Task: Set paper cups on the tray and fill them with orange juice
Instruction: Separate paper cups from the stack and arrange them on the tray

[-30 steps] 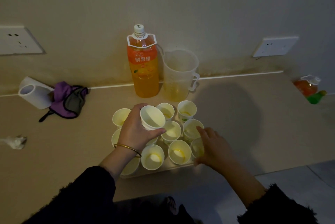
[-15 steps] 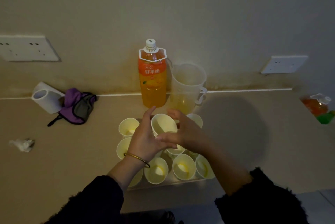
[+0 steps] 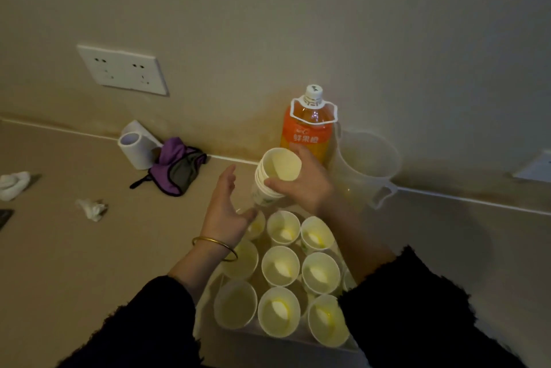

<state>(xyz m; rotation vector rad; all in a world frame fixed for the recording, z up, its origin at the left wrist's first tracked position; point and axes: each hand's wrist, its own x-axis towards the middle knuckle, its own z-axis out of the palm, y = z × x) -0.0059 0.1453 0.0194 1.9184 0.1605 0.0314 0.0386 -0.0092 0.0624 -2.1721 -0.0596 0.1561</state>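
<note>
- Our right hand point(image 3: 301, 187) grips the nested stack of white paper cups point(image 3: 264, 188) above the far end of the pale rectangular tray point(image 3: 205, 302)
- The stack tilts, mouth up, base down-left
- Our left hand point(image 3: 225, 212), loose and empty, hovers just beside that base, nearer for pulling one off

Right hand point(image 3: 301, 188) grips, fingers point(image 3: 277, 182) curled; left hand point(image 3: 223, 212) loose-fingered.

Ten cups point(image 3: 280, 265), one stack point(image 3: 268, 188), one bottle point(image 3: 307, 136), one jug point(image 3: 369, 164)
</note>
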